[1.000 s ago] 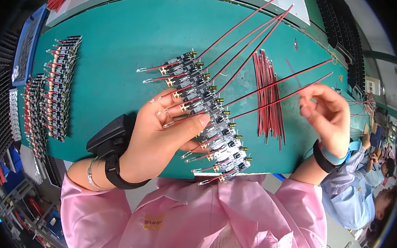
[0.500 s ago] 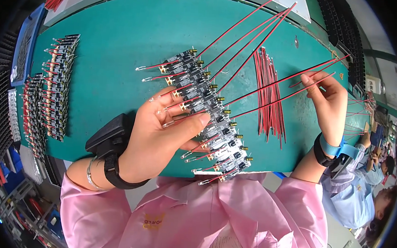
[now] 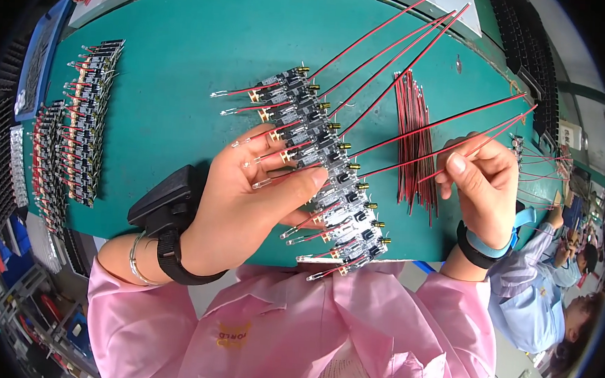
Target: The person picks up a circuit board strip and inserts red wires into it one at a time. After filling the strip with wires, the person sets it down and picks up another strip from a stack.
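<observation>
The left hand point(image 3: 246, 196) is grasping the board strip point(image 3: 329, 152) over the table point(image 3: 185, 71), while the right hand point(image 3: 484, 186) is pinching a wire point(image 3: 431, 176) near the wire pile point(image 3: 411, 126).

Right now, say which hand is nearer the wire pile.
Right. The right hand is just right of the wire pile; the left hand, farther off, is left of it.
</observation>
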`<state>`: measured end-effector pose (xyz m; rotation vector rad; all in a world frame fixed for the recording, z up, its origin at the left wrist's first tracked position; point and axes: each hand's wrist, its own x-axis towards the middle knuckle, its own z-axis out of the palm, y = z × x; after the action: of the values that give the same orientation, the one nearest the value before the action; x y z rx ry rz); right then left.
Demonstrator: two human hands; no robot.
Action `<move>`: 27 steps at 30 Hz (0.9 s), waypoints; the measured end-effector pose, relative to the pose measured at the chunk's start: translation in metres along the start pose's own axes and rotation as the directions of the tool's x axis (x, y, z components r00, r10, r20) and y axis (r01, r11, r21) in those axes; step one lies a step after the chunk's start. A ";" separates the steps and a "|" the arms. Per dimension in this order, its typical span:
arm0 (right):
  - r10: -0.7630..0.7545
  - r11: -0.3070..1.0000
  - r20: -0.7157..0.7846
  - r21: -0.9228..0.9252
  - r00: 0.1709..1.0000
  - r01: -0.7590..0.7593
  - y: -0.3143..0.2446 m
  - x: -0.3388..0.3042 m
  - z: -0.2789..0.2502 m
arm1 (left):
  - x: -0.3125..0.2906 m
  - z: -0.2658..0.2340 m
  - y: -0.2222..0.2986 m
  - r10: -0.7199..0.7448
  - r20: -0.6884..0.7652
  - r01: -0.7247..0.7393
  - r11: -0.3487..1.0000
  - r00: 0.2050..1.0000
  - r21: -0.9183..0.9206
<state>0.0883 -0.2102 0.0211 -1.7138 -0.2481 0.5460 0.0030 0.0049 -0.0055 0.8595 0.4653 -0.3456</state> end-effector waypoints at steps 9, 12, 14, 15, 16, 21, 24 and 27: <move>-0.003 0.996 0.023 0.089 1.000 0.001 0.003 0.000 0.002 | 0.001 0.000 -0.002 0.006 -0.010 -0.006 1.000 1.000 0.009; -0.010 0.995 0.025 0.102 1.000 0.007 0.003 -0.001 0.003 | 0.001 0.000 -0.001 0.000 -0.014 0.000 1.000 1.000 0.012; 0.006 0.994 0.035 0.112 0.999 -0.010 0.003 -0.001 0.003 | 0.001 -0.001 -0.002 0.004 -0.019 -0.003 1.000 1.000 0.019; 0.013 0.993 0.041 0.116 0.999 -0.018 0.003 -0.001 0.003 | 0.001 -0.001 -0.002 0.009 -0.026 -0.008 1.000 1.000 0.026; 0.013 0.993 0.040 0.116 0.999 -0.018 0.003 -0.001 0.003 | 0.001 -0.001 -0.003 0.014 -0.032 -0.013 0.999 0.999 0.033; -0.017 0.995 0.041 0.103 0.999 0.012 0.005 0.000 0.002 | 0.002 0.000 -0.003 0.024 -0.024 -0.024 1.000 0.999 0.015; -0.045 0.995 0.044 0.088 0.998 0.041 0.005 0.000 0.002 | 0.001 0.000 -0.003 0.014 -0.032 -0.013 1.000 0.999 0.017; 0.039 0.995 -0.023 0.087 0.999 -0.037 -0.002 0.001 0.000 | 0.001 -0.001 -0.003 0.012 -0.043 -0.012 1.000 0.999 0.015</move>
<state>0.0891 -0.2097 0.0226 -1.6426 -0.1715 0.5555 0.0022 0.0036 -0.0081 0.8853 0.4982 -0.3200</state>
